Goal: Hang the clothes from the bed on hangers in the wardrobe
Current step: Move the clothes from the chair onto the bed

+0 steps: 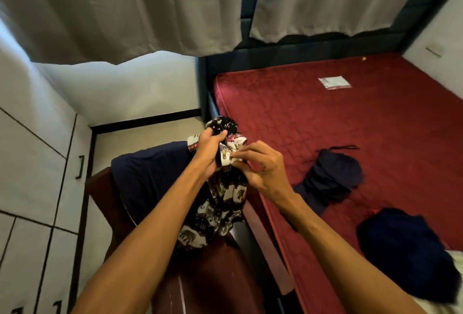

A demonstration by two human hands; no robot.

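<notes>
A black-and-white elephant-print garment (pixel 220 203) hangs bunched in front of me, above the gap between the bed and a dark wooden board. My left hand (pixel 209 149) grips its upper part in a fist. My right hand (pixel 260 167) pinches a white fold of the same cloth just to the right. On the red mattress (pixel 313 113) lie a dark navy garment with a drawstring (pixel 333 176) and another navy garment (pixel 406 251) at the lower right. A navy cloth (pixel 150 176) is draped over the wooden board. No hanger is visible.
White wardrobe doors with black handles (pixel 79 167) stand at the left. Grey curtains (pixel 125 8) hang at the top. A dark wooden footboard (pixel 200 276) is below my arms. A small plastic packet (pixel 334 82) lies on the far mattress. A dark bed frame (pixel 300 50) borders the mattress.
</notes>
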